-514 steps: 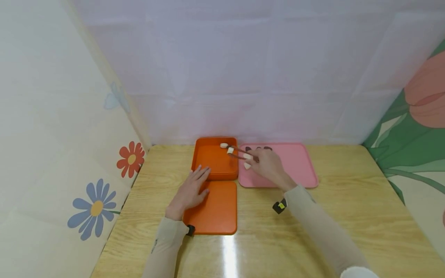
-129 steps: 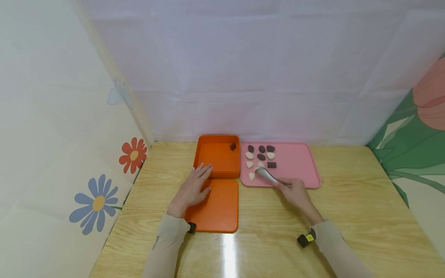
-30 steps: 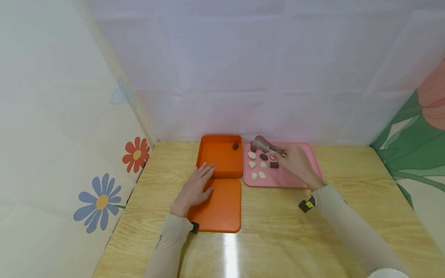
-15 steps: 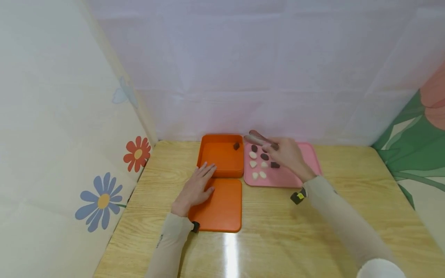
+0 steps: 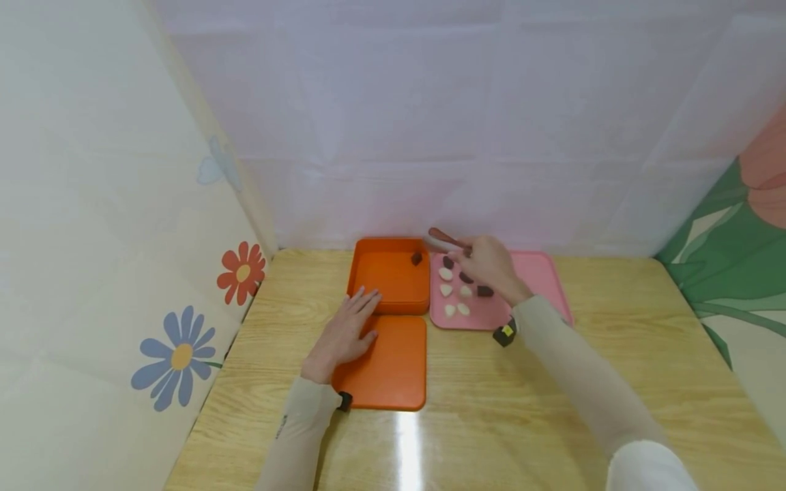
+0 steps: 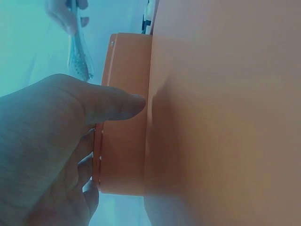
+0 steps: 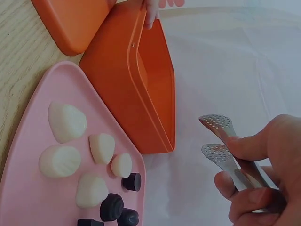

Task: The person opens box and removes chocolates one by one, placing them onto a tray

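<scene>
My right hand (image 5: 488, 262) grips metal tongs (image 7: 218, 141) over the far right corner of the orange box (image 5: 393, 308). The tong tips stand apart with nothing between them. Inside that corner of the box lies one dark brown piece (image 5: 417, 258), like a chocolate. My left hand (image 5: 340, 334) rests on the box's front left edge, fingers straight and thumb apart. Beside the box, the pink tray (image 5: 537, 273) bears several white pieces (image 7: 67, 122) and several dark pieces (image 7: 112, 207) in rows. My right hand hides part of those rows in the head view.
An orange lid (image 5: 387, 368) lies flat in front of the box, partly under my left hand. The wooden table (image 5: 491, 423) meets a pale cloth wall (image 5: 381, 136) just behind box and tray. Flower-printed cloth (image 5: 181, 358) bounds the left side.
White pieces once in the box are gone from it, and the tray shows more pieces in rows. Lately, the tongs moved left from over the tray to the box. My left hand stayed put.
</scene>
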Demonstrator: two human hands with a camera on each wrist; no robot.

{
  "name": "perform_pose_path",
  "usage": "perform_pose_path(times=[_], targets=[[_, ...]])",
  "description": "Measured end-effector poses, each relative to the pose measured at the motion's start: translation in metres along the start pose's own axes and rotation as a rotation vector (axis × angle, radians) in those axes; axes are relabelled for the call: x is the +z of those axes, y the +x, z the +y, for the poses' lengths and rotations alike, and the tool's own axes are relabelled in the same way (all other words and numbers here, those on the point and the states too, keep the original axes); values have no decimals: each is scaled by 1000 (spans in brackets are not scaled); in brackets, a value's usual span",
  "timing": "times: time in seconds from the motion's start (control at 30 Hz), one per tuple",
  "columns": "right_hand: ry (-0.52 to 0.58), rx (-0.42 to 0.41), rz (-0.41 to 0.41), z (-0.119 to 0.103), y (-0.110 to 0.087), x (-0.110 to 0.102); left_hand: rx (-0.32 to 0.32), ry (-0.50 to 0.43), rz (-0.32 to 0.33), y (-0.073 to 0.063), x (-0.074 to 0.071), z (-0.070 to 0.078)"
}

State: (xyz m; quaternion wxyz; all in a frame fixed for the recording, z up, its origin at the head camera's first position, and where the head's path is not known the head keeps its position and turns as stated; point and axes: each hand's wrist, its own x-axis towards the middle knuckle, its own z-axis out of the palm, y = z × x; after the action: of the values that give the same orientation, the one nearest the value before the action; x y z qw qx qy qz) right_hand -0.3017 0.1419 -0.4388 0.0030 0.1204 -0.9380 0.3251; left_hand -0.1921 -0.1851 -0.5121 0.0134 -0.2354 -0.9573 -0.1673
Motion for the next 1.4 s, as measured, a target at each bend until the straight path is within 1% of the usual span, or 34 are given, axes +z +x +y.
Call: perform_pose_path(times=[0.17,0.47,0.63,0.73,0.83,0.93,1.03,1.17,1.27,1.4], targets=[[5,5,-28,-4,7,4,9,-2,8,0,-1,0],[2,-4,-27,-7,21,9,19,-7,8,0,-2,1],[-43,12,-36,-12,27,9,27,-8,13,0,-3,1],[-58,17,-57,-15,30,10,31,-12,13,0,-3,2],[-68,0,-73,-18,34,13,27,-12,9,-1,-3,2],[-108,-33,-83,-21,38,17,16,-7,-2,-1,-4,2],[-153,-79,-75,-23,41,22,4,-4,-12,-1,-5,3],[-192,-131,-52,-24,43,27,7,-12,-10,0,-4,4],[-224,-138,-46,-24,44,28,18,-18,-3,1,-3,5],[-297,-128,-53,-25,44,31,28,-14,1,3,-2,5]])
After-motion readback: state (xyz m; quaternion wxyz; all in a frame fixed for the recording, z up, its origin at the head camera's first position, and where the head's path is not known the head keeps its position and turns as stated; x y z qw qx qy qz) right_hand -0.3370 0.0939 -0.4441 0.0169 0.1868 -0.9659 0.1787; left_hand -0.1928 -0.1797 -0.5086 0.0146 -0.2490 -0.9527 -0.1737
